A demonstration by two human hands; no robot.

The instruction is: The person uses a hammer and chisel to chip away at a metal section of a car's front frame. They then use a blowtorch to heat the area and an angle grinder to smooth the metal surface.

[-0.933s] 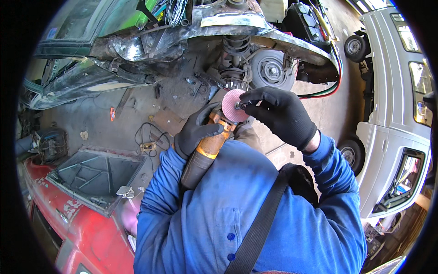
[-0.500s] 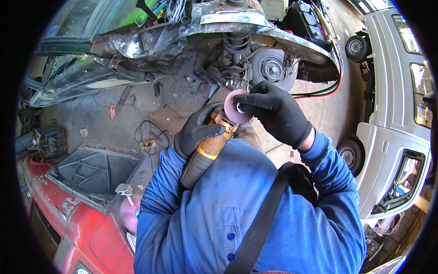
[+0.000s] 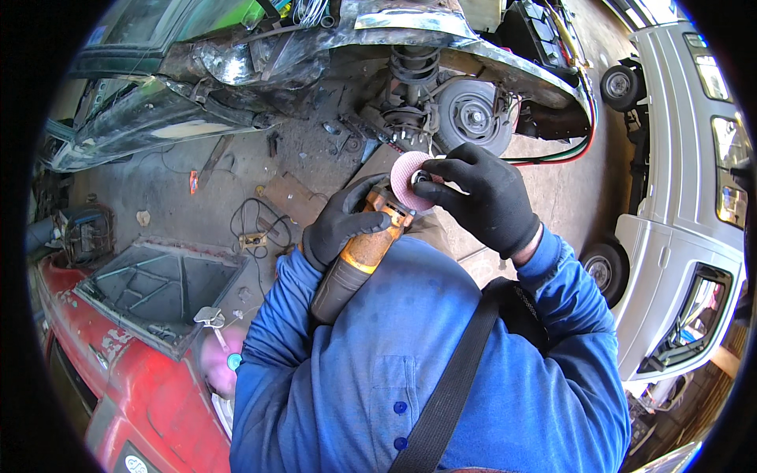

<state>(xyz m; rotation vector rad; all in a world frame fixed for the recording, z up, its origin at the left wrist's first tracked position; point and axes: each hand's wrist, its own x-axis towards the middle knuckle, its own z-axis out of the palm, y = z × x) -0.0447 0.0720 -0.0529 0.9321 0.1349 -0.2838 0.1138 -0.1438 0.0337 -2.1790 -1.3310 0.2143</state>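
My left hand [image 3: 334,230], in a black glove, is wrapped round the head end of an orange and black angle grinder [image 3: 363,254]. The grinder's dark handle slants down to the left against my blue shirt. A pinkish round disc [image 3: 403,175] sits on the grinder's head. Also gloved in black, my right hand [image 3: 493,203] has its thumb and fingers closed on the small metal lock nut [image 3: 416,178] at the disc's centre. The fingertips partly cover the nut.
Ahead stands a stripped car body [image 3: 315,59] with an exposed spring and a loose wheel [image 3: 475,117]. A silver van [image 3: 670,229] is on the right. At left are a red car panel [image 3: 150,394], a grey framed panel [image 3: 162,288] and a black cable [image 3: 264,225].
My right fingers have shifted round the lock nut, with the index finger lifted more. The disc now shows tilted and narrower. My left hand keeps its hold on the grinder.
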